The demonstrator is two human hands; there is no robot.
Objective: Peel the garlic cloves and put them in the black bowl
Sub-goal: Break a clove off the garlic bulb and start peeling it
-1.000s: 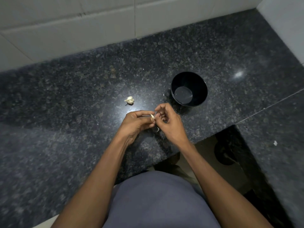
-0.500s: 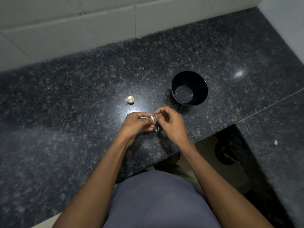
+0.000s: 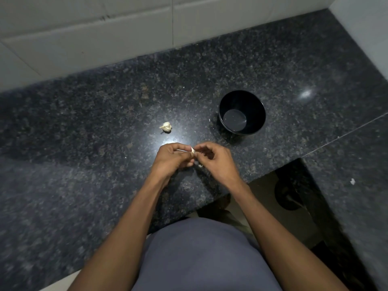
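Both hands sit together at the middle of the dark counter. The left hand pinches a small garlic clove between its thumb and fingers. The right hand has its fingers curled in, and its fingertips pick at the top of the clove. I cannot tell if they have hold of a bit of skin.

Since 1 second ago the hands have hardly moved. They have only slid a tiny bit toward 6 o'clock, and the right fingertips have come closer onto the clove. A little scrap of skin lies on the counter just under the hands. So the peeling looks like it is still going on, and this clove is not ready yet.

The black bowl stands at 1 o'clock from the hands, near them, and it looks empty inside. More garlic, still in its skin, lies at 11 o'clock from the hands. I think 0 cloves are in the bowl so far, so most of the job is still to do
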